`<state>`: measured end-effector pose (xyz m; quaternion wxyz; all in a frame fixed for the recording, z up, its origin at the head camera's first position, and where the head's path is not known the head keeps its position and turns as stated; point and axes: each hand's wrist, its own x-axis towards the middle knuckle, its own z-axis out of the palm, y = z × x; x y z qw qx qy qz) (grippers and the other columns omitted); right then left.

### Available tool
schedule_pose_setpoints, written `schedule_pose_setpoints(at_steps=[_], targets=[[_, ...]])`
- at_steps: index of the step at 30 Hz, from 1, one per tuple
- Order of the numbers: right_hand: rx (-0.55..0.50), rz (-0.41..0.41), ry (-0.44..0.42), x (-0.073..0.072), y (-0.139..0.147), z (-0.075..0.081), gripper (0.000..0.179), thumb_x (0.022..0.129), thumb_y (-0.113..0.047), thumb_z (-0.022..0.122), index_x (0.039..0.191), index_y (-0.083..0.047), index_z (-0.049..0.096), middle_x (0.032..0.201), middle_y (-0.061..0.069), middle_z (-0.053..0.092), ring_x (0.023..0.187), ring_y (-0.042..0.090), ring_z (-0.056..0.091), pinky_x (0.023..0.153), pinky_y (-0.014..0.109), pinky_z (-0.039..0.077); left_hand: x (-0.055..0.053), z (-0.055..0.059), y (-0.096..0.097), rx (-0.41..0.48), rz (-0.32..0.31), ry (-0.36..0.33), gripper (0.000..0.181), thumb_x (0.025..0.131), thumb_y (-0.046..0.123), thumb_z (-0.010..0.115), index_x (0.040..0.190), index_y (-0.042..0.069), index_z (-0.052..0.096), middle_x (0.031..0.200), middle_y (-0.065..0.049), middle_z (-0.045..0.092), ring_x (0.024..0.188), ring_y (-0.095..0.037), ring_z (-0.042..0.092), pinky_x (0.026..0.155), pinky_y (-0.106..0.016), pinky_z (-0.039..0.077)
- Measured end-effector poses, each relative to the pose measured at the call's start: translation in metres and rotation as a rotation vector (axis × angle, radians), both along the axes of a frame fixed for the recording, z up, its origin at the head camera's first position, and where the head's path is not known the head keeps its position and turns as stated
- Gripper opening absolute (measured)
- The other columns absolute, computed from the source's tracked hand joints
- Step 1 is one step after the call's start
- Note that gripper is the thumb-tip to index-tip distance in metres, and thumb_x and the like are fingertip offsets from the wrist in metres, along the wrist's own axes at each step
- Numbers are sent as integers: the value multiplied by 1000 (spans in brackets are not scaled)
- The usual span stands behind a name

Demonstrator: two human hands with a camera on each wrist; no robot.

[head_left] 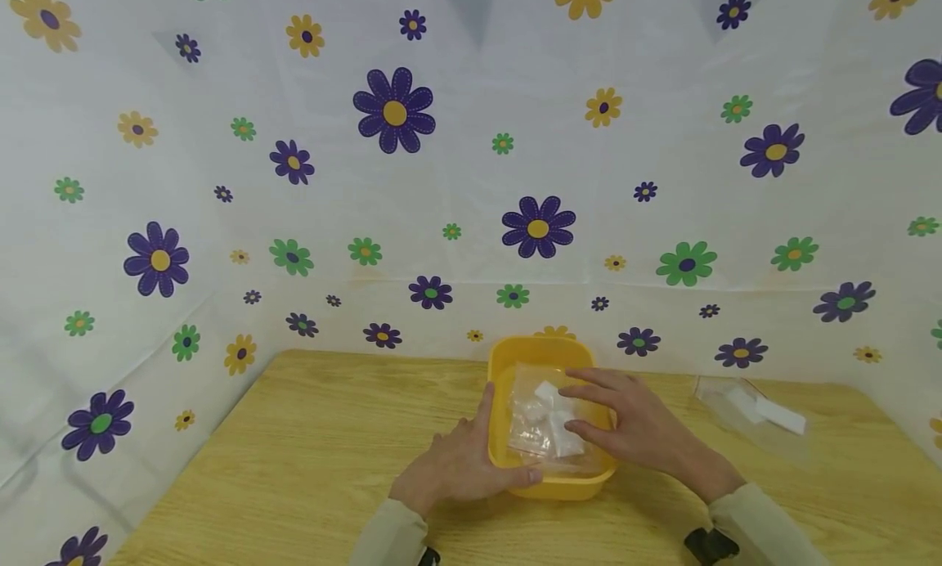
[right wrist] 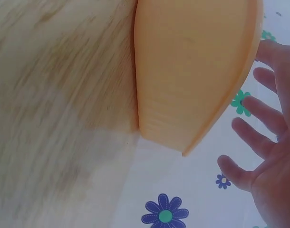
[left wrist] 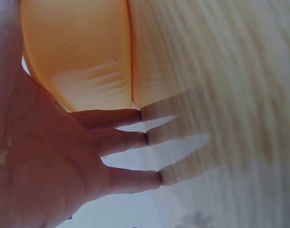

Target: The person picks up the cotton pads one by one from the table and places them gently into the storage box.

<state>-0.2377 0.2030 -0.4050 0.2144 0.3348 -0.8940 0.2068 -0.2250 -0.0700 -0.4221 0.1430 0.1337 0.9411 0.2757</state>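
A yellow plastic basin [head_left: 562, 490] stands on the wooden table with several clear plastic bags [head_left: 531, 435] inside, white pieces showing in them. My left hand [head_left: 462, 461] is spread along the basin's left side, its thumb by the near rim. In the left wrist view, the straight fingers of that hand [left wrist: 64, 147] reach down to the tabletop beside the basin wall [left wrist: 83, 57]. Over the basin's right rim reaches my right hand [head_left: 636, 419], fingers loosely bent above the bags. In the right wrist view this hand [right wrist: 273, 137] shows spread fingers, nothing gripped.
Right of the basin, another clear bag [head_left: 751, 411] with white pieces lies on the table [head_left: 353, 435]. A white flower-printed cloth [head_left: 471, 173] hangs behind the table and along its sides, close to the basin's far end.
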Motion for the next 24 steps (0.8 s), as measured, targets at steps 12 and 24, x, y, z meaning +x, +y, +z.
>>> schedule_pose_setpoints(at_steps=[12,24], targets=[[244,-211,26,7,11,5,81,86,-63,70,154,-27,46,166,14,36,150,49,32,112,78,26,0,1,1,5,9,-5,133,71,89,64,166,26,-7,159,-21,44,143,-44,47,118,-72,28],[271,-315,2,8,37,0,82,87,-67,66,155,-28,45,166,15,34,149,53,30,108,84,23,-1,-2,0,33,5,-12,134,71,86,67,165,28,-9,160,-19,43,142,-43,47,117,-71,30]])
